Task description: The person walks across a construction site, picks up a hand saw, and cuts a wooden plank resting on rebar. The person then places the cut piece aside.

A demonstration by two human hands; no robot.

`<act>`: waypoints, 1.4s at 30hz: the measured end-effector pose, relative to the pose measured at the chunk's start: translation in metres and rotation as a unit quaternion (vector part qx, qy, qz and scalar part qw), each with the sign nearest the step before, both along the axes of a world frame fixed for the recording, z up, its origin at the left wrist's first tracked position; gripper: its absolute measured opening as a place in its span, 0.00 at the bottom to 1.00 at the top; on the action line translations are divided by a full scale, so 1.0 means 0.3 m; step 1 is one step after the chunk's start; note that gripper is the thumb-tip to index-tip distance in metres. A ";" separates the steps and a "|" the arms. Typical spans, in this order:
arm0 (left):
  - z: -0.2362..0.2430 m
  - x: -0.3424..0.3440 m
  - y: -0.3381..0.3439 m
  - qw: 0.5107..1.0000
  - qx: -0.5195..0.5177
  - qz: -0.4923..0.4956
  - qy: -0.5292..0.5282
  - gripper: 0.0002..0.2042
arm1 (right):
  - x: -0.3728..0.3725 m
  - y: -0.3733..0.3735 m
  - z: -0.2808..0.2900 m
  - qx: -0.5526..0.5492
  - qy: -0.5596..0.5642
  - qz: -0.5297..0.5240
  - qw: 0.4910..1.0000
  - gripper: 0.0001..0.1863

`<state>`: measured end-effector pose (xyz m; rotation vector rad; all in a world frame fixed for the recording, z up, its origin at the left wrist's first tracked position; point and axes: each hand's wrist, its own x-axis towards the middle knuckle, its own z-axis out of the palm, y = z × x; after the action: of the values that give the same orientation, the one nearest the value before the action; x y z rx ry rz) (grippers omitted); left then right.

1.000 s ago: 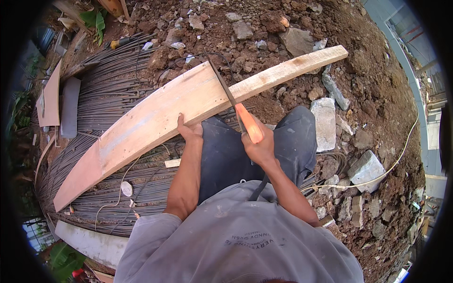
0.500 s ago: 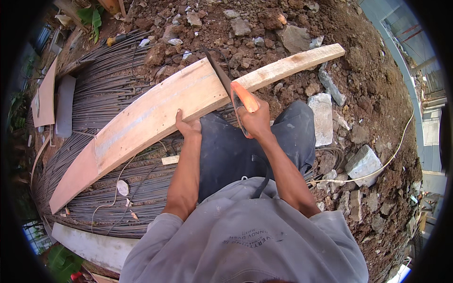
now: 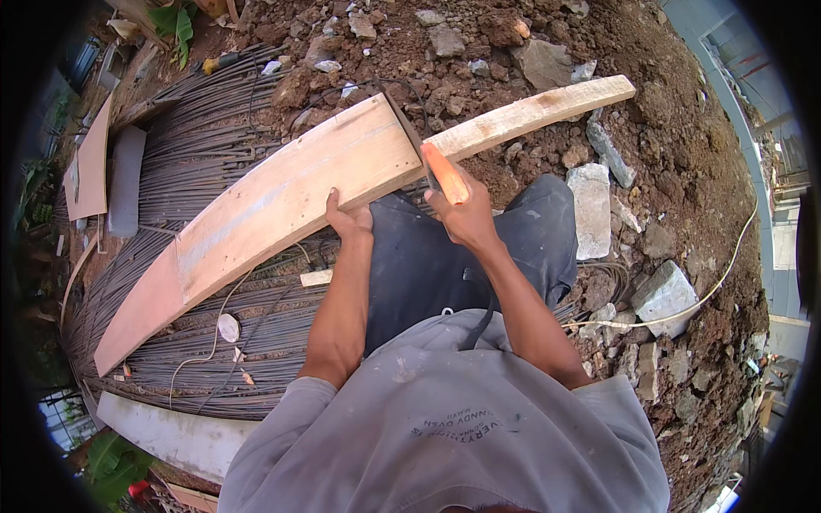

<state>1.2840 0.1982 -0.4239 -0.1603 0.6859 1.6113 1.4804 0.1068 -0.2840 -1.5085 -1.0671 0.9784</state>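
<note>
Handsaw with an orange handle sits in the right hand, the fingers wrapped around the grip and clamped on it. Its dark blade slants up and left along the right-hand end of a long, tapering plywood panel, right where a narrower timber batten runs on toward the upper right; whether the teeth are biting into the wood, I cannot tell. The left hand grips the panel's near edge, thumb up against the broad face, the other fingers mostly hidden. The panel lies diagonally ahead of the person, over long rows of thin steel bars, with its pointed end at lower left and its wide end near the left knee of the dark trousers. A small wood offcut and a pale disc lie on the near side of the panel. To the right, 2 large concrete chunks, 1 oblong and 1 blockier, rest on brown soil, with a pale cable curving past the blockier chunk.
</note>
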 end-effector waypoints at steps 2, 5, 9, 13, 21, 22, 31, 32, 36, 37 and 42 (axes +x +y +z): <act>0.004 0.012 0.023 1.000 0.008 0.005 -0.008 0.31 | 0.007 -0.037 -0.026 0.007 0.043 0.011 0.999 0.19; 0.006 0.028 0.020 1.000 -0.026 0.001 -0.006 0.30 | 0.000 -0.043 -0.035 0.044 -0.014 -0.009 0.999 0.16; 0.012 0.034 0.010 0.999 -0.028 -0.006 -0.015 0.30 | 0.065 -0.119 0.056 -0.111 0.021 0.009 0.994 0.15; 0.014 -0.002 -0.006 0.999 -0.034 0.010 0.008 0.30 | 0.102 -0.495 0.259 -0.056 -0.035 0.058 0.996 0.30; 0.030 0.015 0.034 0.997 -0.047 -0.006 0.058 0.29 | 0.012 0.029 0.018 -0.024 -0.052 -0.052 0.997 0.12; 0.017 -0.008 -0.015 0.997 -0.052 -0.004 0.054 0.29 | 0.026 -0.009 0.047 -0.047 -0.020 -0.039 0.998 0.12; 0.067 0.032 -0.009 0.999 -0.023 0.013 0.028 0.31 | 0.076 -0.260 0.101 -0.147 -0.023 0.022 0.989 0.13; 0.066 0.051 -0.002 1.000 0.000 -0.008 0.028 0.31 | 0.053 -0.093 0.014 -0.107 -0.002 -0.039 0.994 0.10; 0.067 0.078 -0.010 0.996 -0.076 0.022 0.027 0.31 | 0.031 -0.152 0.052 -0.120 -0.015 -0.032 0.992 0.10; 0.035 0.040 -0.008 1.000 -0.003 0.020 0.021 0.30 | 0.051 -0.293 0.069 -0.149 -0.012 0.001 0.989 0.10; 0.036 0.006 -0.029 0.998 -0.036 0.055 0.016 0.28 | 0.068 -0.486 0.190 -0.135 -0.032 0.046 0.989 0.15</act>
<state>1.2857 0.1895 -0.4130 -0.2282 0.7727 1.6974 1.5007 -0.0390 -0.2270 -1.7307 -1.0902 1.1841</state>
